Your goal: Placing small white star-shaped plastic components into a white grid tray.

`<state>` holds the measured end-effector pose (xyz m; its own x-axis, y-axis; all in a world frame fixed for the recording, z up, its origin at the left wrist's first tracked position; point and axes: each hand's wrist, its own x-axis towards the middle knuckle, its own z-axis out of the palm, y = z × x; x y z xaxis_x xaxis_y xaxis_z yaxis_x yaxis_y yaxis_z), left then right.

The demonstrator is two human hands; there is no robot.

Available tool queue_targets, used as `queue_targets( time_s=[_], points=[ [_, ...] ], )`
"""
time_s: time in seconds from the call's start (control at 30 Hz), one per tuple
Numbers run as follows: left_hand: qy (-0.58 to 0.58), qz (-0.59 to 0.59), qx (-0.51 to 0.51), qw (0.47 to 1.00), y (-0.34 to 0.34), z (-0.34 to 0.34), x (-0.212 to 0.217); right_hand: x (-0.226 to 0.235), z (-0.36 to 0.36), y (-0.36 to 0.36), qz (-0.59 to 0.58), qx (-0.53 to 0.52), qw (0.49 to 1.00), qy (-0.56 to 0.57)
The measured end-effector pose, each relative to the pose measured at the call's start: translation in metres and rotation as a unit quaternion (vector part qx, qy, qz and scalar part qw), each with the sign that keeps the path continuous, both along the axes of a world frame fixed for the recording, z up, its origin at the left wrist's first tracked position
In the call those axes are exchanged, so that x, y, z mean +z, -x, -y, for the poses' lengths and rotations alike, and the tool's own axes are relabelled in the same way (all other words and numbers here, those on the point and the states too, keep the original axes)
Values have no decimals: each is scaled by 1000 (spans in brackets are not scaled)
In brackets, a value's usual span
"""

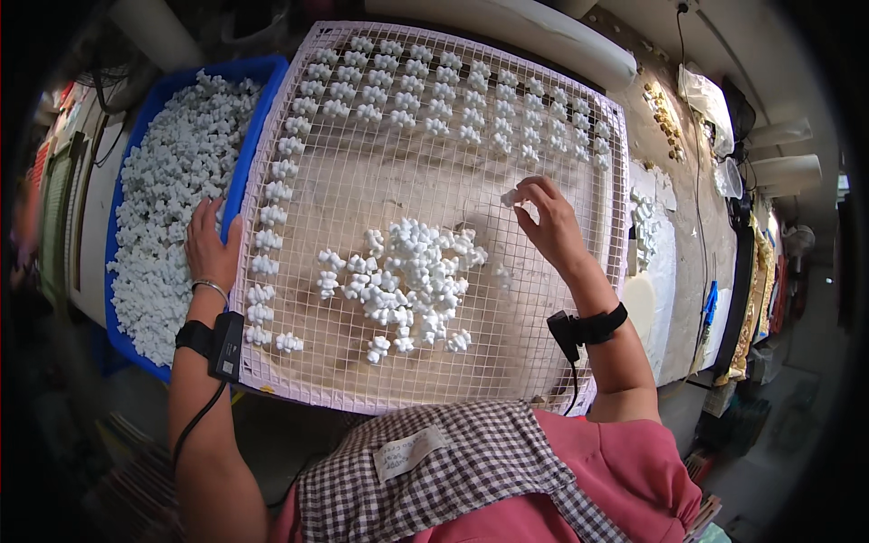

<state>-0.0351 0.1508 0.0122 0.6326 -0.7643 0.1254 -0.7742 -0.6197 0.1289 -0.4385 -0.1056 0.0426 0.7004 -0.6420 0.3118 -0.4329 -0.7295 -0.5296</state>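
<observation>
A wire grid point(362, 181) in a pale pinkish frame lies in front of me. Small white knobbly pieces stand in rows along its far side and down its left side. A loose heap of the same pieces point(421, 271) sits near the grid's middle. My right hand point(548, 222) is over the right part of the grid, thumb and fingers pinched on one white knobbly piece point(510, 196). At the left, my left hand point(213, 244) rests with fingers stretched out across the rim of a blue bin point(258, 109). That bin is filled with more white pieces point(181, 172).
Behind the grid lies a long pale roll point(543, 36). Right of it, the worktop carries small white bits point(644, 222), a pale round disc point(639, 301) and a blue object point(710, 303). A cord runs down the worktop. Wristbands with small devices and cables sit on both forearms.
</observation>
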Motion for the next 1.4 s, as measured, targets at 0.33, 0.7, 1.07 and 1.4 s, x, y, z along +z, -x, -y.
queue_targets(
  time_s=[0.33, 0.7, 1.07, 1.4],
  points=[
    [10, -18, -6, 1000, 0, 0, 1, -9, -7, 17, -53, -47, 996, -63],
    [0, -13, -4, 1000, 1, 2, 1, -21, 76, 36, -33, -121, 992, 9],
    [3, -11, -7, 1000, -1, 0, 1, -36, 80, 40, -10, -116, 992, 46],
    [-2, -14, 4, 1000, 1, 1, 3, -14, 67, 28, -83, -132, 978, 138]
  ],
)
